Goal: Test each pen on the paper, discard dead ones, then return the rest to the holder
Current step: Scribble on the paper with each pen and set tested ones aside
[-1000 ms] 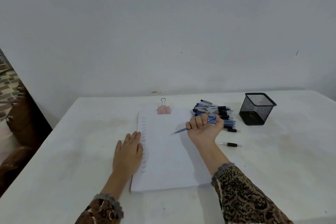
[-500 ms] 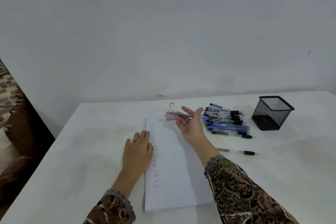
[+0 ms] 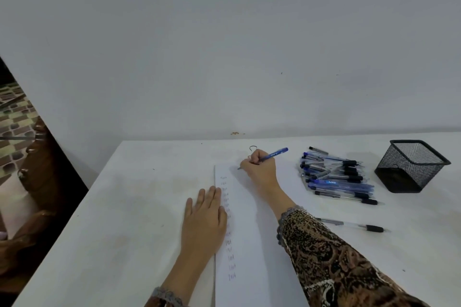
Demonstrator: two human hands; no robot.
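The right hand has its fingers curled around a blue pen in a writing grip, low on the barrel. The tip touches, or nearly touches, the top of the paper, and the back end points up and to the right. The left hand lies flat with straight fingers, partly on the left edge of the paper and partly on the tabletop, and holds nothing. I judge that it keeps the sheet in place.

The pen is light, stiff and smooth, so I think a grip near the tip gives the best control. Only little pressure should be needed, because the paper is thin and can slide or crease. The barrel is blue with pale lettering that is too small to read.

A column of small test marks runs down the left side of the paper. A binder clip stands at the top edge, just behind the right hand. To the right, a pile of pens with blue and clear barrels and black grips lies on the tabletop. One single pen lies apart from it, closer to the person. The black mesh holder stands beside the pile, and no pen shows above its rim.
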